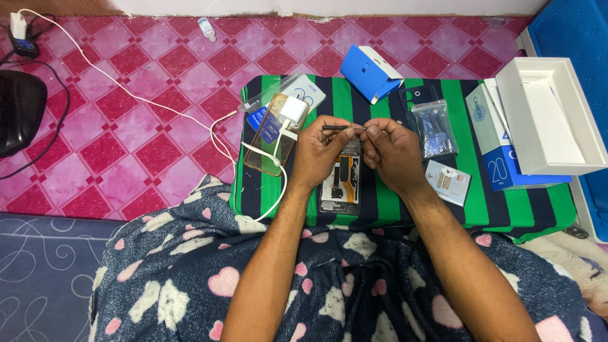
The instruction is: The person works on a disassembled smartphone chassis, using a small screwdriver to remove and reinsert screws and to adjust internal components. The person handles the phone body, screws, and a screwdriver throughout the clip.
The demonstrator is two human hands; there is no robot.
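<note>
1. While both our hands meet over the green-and-navy striped cloth (506, 209), the left hand (320, 155) and right hand (392, 152) pinch the two ends of a thin dark tool (339, 128), fingers closed narrow.
2. Directly below, at six o'clock from the tool, lies the opened phone (342, 183), its back off and inner parts bare.
3. We judge the phone light, stiff and fragile; its metal edges look the safest hold, not the exposed board.
4. At nine o'clock rests a clear case (266, 149) under a white charger (292, 111); at three o'clock, a small parts bag (434, 130).
</note>
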